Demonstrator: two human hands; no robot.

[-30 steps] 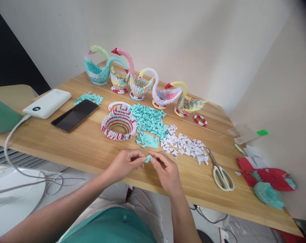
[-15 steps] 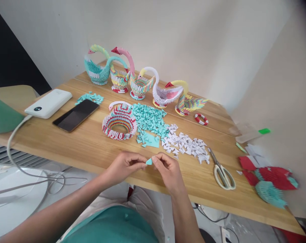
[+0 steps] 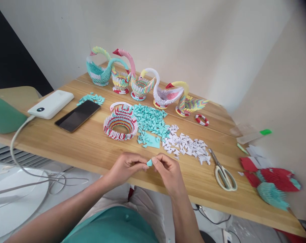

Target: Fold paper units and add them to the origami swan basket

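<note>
Between my two hands, over the front part of the table, is a small folded teal paper piece [image 3: 149,163]. My left hand [image 3: 129,166] pinches its left side with thumb and forefinger. On its other side, my right hand [image 3: 167,168] grips it between thumb and fingertips. Beyond the hands lie a teal paper sheet [image 3: 153,140], a heap of teal folded pieces [image 3: 150,118] and a heap of white folded pieces [image 3: 188,145]. A round red, white and teal paper basket [image 3: 120,130] stands to the left of the heaps.
Paper swans, among them a white one [image 3: 165,97], line the table's back. A phone [image 3: 77,115] and a white power bank with a cable [image 3: 51,104] lie left. Scissors [image 3: 225,175], a red-white ring [image 3: 202,120] and red paper [image 3: 281,179] are on the right.
Both hands keep their pinch on the teal piece, which has tilted slightly. The whole view has shifted a little; nothing on the table has moved.
</note>
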